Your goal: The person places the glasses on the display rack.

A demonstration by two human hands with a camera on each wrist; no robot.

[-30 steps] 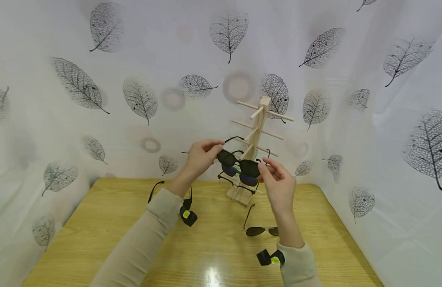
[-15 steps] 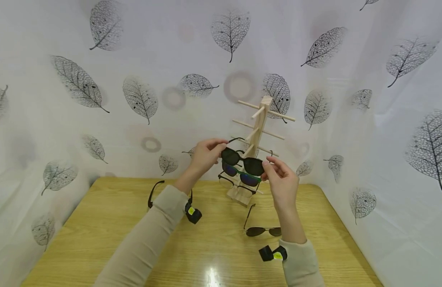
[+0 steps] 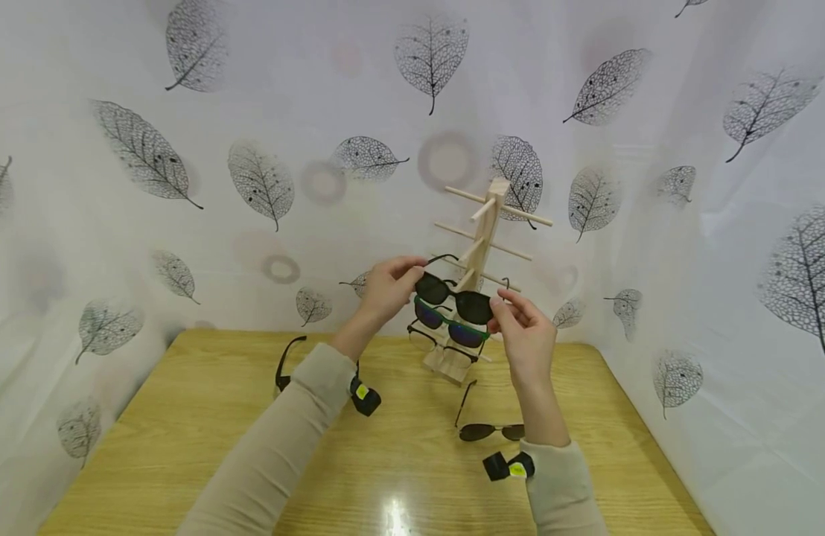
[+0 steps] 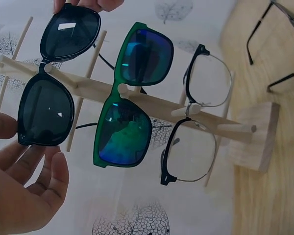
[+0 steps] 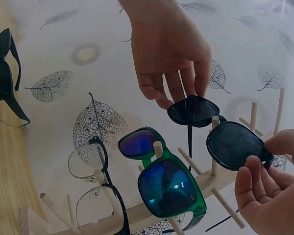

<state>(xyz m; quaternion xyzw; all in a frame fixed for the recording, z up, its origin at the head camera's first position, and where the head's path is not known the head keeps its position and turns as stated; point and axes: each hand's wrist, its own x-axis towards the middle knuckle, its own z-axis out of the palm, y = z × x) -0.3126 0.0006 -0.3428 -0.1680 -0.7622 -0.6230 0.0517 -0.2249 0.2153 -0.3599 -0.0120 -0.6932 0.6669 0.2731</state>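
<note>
Both hands hold a pair of black sunglasses (image 3: 474, 307) by its two ends, in front of a wooden glasses stand (image 3: 478, 257). My left hand (image 3: 388, 288) pinches one end near the hinge; my right hand (image 3: 528, 335) pinches the other. The nose bridge lies right at a front peg (image 4: 61, 76) of the stand, and the temples reach back past the side rods. One level lower hang green-framed sunglasses (image 4: 132, 100) with blue-green mirrored lenses. Beneath those, clear-lens glasses (image 4: 170, 142) with dark brows sit on the lowest peg.
The stand's upper pegs (image 3: 481, 210) bear no glasses. Dark aviator sunglasses (image 3: 477, 432) lie on the wooden table (image 3: 399, 447) by my right forearm. Black-framed glasses (image 3: 282, 381) lie at the left, partly behind my left sleeve. A leaf-print curtain (image 3: 345, 82) encloses the table.
Both hands have shifted the black sunglasses slightly right and up, then nearly stopped. More of the green-framed sunglasses shows beneath them. Both hands keep their grip.
</note>
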